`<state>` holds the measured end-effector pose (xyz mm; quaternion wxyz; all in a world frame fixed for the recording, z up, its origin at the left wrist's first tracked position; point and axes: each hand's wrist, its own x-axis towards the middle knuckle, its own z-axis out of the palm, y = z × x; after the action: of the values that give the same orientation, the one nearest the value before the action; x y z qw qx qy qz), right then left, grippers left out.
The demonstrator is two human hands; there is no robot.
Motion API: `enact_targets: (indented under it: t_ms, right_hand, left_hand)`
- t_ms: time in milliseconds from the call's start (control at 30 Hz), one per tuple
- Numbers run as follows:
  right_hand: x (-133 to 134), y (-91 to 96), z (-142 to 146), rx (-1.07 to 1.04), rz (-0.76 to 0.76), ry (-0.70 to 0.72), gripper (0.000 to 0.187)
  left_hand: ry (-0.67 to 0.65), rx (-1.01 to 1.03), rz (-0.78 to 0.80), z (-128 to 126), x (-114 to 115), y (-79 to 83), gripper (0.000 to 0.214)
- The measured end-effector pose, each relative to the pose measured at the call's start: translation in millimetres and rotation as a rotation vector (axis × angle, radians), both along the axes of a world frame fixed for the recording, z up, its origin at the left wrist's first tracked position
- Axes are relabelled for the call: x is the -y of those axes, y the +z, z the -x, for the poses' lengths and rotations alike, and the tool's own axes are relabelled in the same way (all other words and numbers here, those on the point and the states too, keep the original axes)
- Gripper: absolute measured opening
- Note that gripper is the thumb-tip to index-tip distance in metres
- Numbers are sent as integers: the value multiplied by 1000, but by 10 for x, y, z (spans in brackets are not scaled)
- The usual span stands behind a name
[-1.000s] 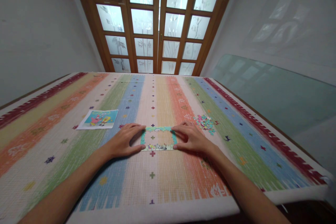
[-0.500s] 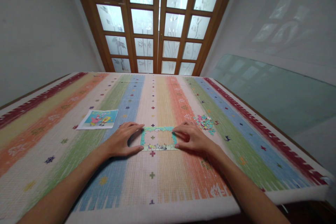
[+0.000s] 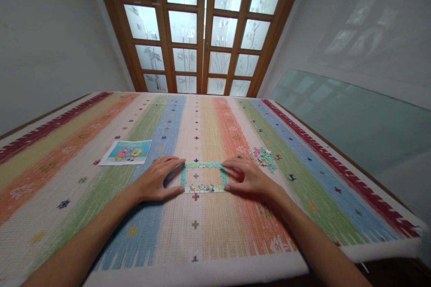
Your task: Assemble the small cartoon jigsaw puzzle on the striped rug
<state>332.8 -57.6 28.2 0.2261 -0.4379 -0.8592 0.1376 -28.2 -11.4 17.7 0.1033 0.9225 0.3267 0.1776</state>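
A small jigsaw border [image 3: 203,188], teal and green with an empty middle, lies on the striped cloth in front of me. My left hand [image 3: 156,180] rests against its left side, thumb and fingers spread and touching the frame's corners. My right hand [image 3: 247,176] does the same on the right side, fingers apart and flat on the cloth. Neither hand holds a piece.
A heap of loose puzzle pieces [image 3: 263,157] lies just right of my right hand. A cartoon reference picture [image 3: 125,151] sits at the left. The striped tablecloth [image 3: 208,233] covers the table. Wooden glass-paned doors [image 3: 204,31] stand behind, and a glass sheet [image 3: 357,121] leans at the right.
Both hands have stayed at the sides of the puzzle border with only slight finger shifts. The frame has barely moved.
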Motion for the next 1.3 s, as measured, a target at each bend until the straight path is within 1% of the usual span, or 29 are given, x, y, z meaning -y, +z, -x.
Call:
enact_targets:
  t_ms: [233,467,800,1067,1300]
  right_hand:
    - [12,-7,12,2,17,-22,52]
    - [12,-31,16,-9,7,-38,48]
    - [55,27,50,7,8,-53,45]
    - [24,-27,19,-21,14,-21,45]
    - [0,-33,14,-26,37,-6,48]
  left_hand:
    - [1,-11,2,3,-9,-39,67]
    - [0,-19,10,8,-5,-29,66]
    - [9,-21,34,10,1,-43,66]
    - [14,9,59,16,-21,-76,65]
    - [6,63,82,3,-15,-77,63]
